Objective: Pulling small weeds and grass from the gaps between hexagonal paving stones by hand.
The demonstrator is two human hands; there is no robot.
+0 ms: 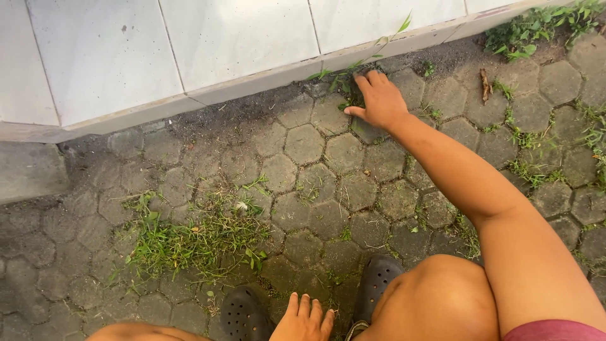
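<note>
My right hand [379, 100] reaches forward to the foot of the white tiled edge and is closed on a small clump of green weeds [344, 82] growing from the paving joint there. My left hand [305, 319] rests low between my knees, fingers together and pointing forward, holding nothing. I am squatting: both knees and two black perforated clogs [243, 312] show at the bottom of the view.
Grey hexagonal paving stones [303, 145] cover the ground, with dark soil in the joints. A loose pile of pulled grass [189, 237] lies at left. More weeds [536, 28] grow at upper right and along the right side. A white tiled raised edge [189, 50] runs across the top.
</note>
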